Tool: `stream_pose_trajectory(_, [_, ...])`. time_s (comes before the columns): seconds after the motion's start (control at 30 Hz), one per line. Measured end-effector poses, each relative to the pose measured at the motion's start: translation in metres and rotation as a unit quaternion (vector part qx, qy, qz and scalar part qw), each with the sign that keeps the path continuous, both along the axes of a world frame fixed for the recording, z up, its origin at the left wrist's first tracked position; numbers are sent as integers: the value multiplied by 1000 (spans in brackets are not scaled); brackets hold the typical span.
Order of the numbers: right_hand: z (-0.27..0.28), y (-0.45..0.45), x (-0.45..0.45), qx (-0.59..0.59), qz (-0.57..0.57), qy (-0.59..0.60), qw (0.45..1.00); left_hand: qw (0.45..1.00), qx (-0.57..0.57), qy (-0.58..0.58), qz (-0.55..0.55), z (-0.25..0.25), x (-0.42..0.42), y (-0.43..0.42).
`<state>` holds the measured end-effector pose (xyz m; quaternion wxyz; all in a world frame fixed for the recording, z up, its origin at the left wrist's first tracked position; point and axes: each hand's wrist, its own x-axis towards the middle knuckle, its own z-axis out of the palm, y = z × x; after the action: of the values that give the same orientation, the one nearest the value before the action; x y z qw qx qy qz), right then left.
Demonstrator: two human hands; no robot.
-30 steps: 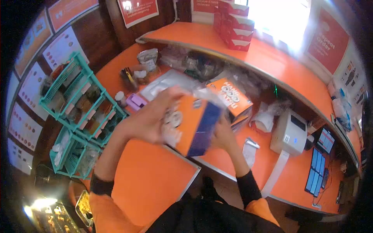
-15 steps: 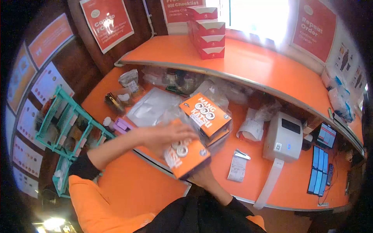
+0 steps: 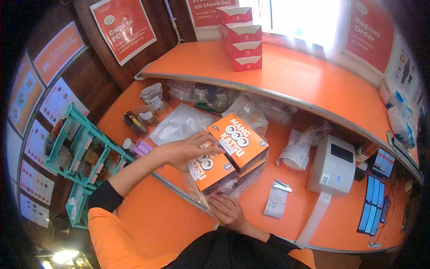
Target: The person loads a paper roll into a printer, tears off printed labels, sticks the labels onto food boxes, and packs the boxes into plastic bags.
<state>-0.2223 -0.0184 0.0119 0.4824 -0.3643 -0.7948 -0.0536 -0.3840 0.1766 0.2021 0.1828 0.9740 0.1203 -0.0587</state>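
Note:
Two orange food boxes printed "MANG KATSU" sit side by side inside a clear plastic bag [image 3: 253, 172]. The nearer food box [image 3: 210, 172] has my left hand [image 3: 190, 150] at its back left edge, fingers reaching over the top toward the gap between the boxes. The other food box [image 3: 239, 139] lies on a further box and stands slightly higher. Below the nearer box's front, my right hand [image 3: 228, 213] has its fingers bent against the edge of the bag. My left thumb and the fingertips of my right hand are partly hidden.
A label printer [image 3: 331, 163] with a paper strip stands at right, near phones [image 3: 371, 204]. A receipt [image 3: 275, 201] lies on the orange counter [image 3: 179, 224]. Red boxes [image 3: 247, 47] are stacked on the raised shelf. Teal baskets [image 3: 80, 152] stand at left.
The nearer food box has moved back and down, from my hands into the bag beside the other box. My right hand has come out from under it to the bag's edge.

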Motion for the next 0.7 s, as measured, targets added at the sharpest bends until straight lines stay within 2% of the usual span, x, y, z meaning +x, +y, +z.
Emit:
stream_pose_trajectory(0.1, [7, -2, 3, -8, 37, -1, 999, 999, 45, -16, 14, -11, -2, -7])
stream_pose_trajectory(0.23, [103, 2, 25, -34, 97, 11, 995, 994, 76, 7, 82, -15, -8, -37])
stream_pose_trajectory(0.27, [121, 11, 30, -40, 132, 25, 990, 983, 115, -64, 127, -26, -14, -43])
stream_pose_trajectory(0.3, [126, 25, 45, 37, 95, 27, 994, 964, 154, -136, 169, -34, -21, -50])
stream_pose_trajectory(0.33, [131, 45, 72, 11, 51, 82, 995, 962, 157, -137, 173, -40, -30, -59])
stream_pose_trajectory(0.4, [141, 85, 128, -42, -25, 199, 979, 960, 97, -247, 86, -51, -51, -79])
stream_pose_trajectory(0.43, [134, 108, 161, -114, -58, 127, 984, 960, 94, -248, 91, -51, -56, -91])
stream_pose_trajectory(0.47, [116, 129, 187, -182, -90, 51, 978, 972, 79, -190, 116, -45, -60, -103])
stream_pose_trajectory(0.5, [99, 140, 191, -180, -85, 46, 979, 979, 67, -134, 142, -41, -62, -109])
stream_pose_trajectory(0.53, [96, 144, 184, -328, 16, 130, 936, 977, 71, -137, 149, -43, -67, -107])
stream_pose_trajectory(0.57, [94, 145, 177, -466, 116, 209, 852, 974, 90, -145, 150, -48, -72, -105])
stream_pose_trajectory(0.6, [95, 139, 175, -561, 69, 314, 763, 971, 109, -153, 151, -54, -77, -103])
stream_pose_trajectory(0.63, [84, 144, 179, -564, 74, 308, 763, 969, 109, -154, 159, -63, -81, -100])
stream_pose_trajectory(0.7, [52, 157, 191, -407, -1, 162, 899, 982, 124, -79, 116, -79, -89, -96])
